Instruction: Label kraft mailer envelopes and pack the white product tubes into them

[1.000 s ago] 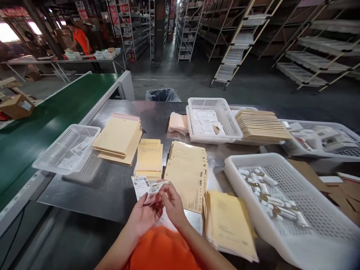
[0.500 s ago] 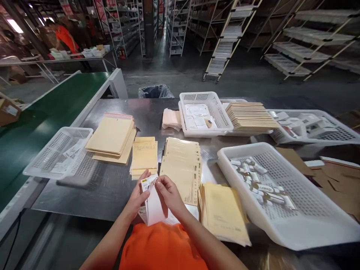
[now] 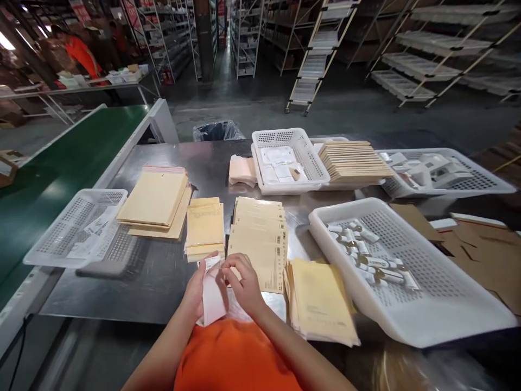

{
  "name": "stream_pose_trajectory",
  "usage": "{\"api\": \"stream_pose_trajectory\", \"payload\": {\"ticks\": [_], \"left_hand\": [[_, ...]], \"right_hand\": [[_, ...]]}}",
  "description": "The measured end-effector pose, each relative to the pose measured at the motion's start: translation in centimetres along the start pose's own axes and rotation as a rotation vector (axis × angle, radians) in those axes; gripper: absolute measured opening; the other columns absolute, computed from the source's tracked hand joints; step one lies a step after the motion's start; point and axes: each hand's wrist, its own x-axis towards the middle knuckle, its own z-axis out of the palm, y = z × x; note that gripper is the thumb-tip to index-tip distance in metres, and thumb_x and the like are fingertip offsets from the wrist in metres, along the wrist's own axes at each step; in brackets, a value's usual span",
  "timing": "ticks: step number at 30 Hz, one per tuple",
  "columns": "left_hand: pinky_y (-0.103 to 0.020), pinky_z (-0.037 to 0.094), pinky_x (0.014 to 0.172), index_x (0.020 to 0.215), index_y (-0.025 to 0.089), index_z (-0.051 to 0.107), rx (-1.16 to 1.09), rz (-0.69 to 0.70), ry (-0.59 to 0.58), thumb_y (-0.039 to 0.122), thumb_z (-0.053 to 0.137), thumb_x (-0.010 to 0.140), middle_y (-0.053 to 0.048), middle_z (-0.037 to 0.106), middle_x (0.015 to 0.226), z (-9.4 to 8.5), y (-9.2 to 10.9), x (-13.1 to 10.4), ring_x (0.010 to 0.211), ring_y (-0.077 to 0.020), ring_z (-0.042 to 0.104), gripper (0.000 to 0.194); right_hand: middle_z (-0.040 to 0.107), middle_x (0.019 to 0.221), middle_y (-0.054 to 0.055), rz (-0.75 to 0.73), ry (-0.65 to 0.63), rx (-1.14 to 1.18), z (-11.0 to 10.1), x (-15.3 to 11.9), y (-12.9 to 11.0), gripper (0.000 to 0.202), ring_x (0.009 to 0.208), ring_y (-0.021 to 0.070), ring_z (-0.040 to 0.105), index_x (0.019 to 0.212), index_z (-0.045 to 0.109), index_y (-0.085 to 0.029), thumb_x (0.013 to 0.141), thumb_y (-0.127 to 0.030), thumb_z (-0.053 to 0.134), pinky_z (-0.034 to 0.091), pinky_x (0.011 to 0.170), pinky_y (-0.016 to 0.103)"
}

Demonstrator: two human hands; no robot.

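Observation:
Close to my body, my left hand [image 3: 196, 289] grips a white label sheet [image 3: 213, 302] along its left side. Print shows on the sheet's upper end, and its lower part hangs as a plain white strip. My right hand [image 3: 245, 283] pinches the sheet's upper right edge between thumb and fingertips. Just beyond the hands lie small yellow padded envelopes [image 3: 205, 222] and a fanned row of printed tan mailers [image 3: 256, 244]. A stack of yellow padded envelopes [image 3: 319, 298] rests to the right of my right forearm.
A white basket with papers [image 3: 44, 247] stands left, beside larger tan envelopes [image 3: 152, 198] and a green conveyor [image 3: 69, 157]. Small bottles lie in a white basket [image 3: 456, 309] at right. More baskets [image 3: 321, 175] line the back; flat cardboard [image 3: 480, 250] lies far right.
The right hand's fingers have shifted over the sheet's upper edge, and the printed end is now more covered. The whole view has turned slightly right.

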Motion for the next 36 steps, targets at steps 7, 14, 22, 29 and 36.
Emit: {"api": "stream_pose_trajectory", "payload": {"ticks": [7, 14, 22, 29, 36], "left_hand": [[-0.039, 0.049, 0.095, 0.135, 0.02, 0.05, -0.022, -0.031, -0.091, 0.05, 0.071, 0.076, -0.01, 0.07, 0.112, -0.4, 0.0, -0.5, 0.104, -0.0272, 0.066, 0.069], [-0.041, 0.049, 0.093, 0.124, 0.015, 0.059, 0.037, -0.07, -0.063, 0.05, 0.068, 0.078, -0.012, 0.073, 0.099, -0.5, -0.2, -0.6, 0.102, -0.0292, 0.067, 0.058], [-0.038, 0.049, 0.093, 0.127, 0.015, 0.058, 0.21, -0.016, -0.062, 0.045, 0.074, 0.075, -0.012, 0.074, 0.101, -0.7, 0.0, -1.2, 0.101, -0.0286, 0.067, 0.062], [-0.033, 0.051, 0.086, 0.132, 0.019, 0.054, 0.303, 0.005, -0.143, 0.037, 0.088, 0.058, -0.013, 0.072, 0.109, -0.8, 0.3, -1.9, 0.101, -0.0292, 0.068, 0.083], [-0.028, 0.054, 0.07, 0.129, 0.019, 0.055, 0.212, 0.034, -0.029, 0.031, 0.08, 0.069, -0.008, 0.075, 0.095, -0.7, 0.3, -1.5, 0.081, -0.0222, 0.071, 0.067]], "right_hand": [[0.062, 0.08, 0.002, -0.173, -0.127, -0.055, 0.7, -0.4, 0.5, 0.014, 0.083, 0.0193, 0.052, 0.08, 0.057, -0.023, 0.093, -0.025, 0.053, 0.042, 0.077, 0.034], [0.065, 0.087, 0.003, -0.177, -0.06, 0.029, -0.3, 0.2, 0.4, 0.014, 0.09, 0.0188, 0.056, 0.084, 0.057, -0.024, 0.094, -0.025, 0.048, 0.042, 0.083, 0.036], [0.058, 0.076, 0.001, 0.093, -0.186, 0.226, -1.3, 0.9, -0.1, 0.02, 0.073, 0.016, 0.054, 0.08, 0.054, -0.022, 0.092, -0.037, 0.048, 0.043, 0.068, 0.029], [0.058, 0.074, 0.001, 0.066, -0.181, 0.164, -1.5, 1.0, 0.1, 0.019, 0.072, 0.0156, 0.053, 0.078, 0.056, -0.021, 0.09, -0.036, 0.05, 0.043, 0.067, 0.028], [0.063, 0.089, 0.004, 0.085, -0.128, 0.245, -1.3, 1.0, -0.5, 0.014, 0.084, 0.0173, 0.058, 0.09, 0.058, -0.022, 0.089, -0.034, 0.053, 0.047, 0.077, 0.032]]}}
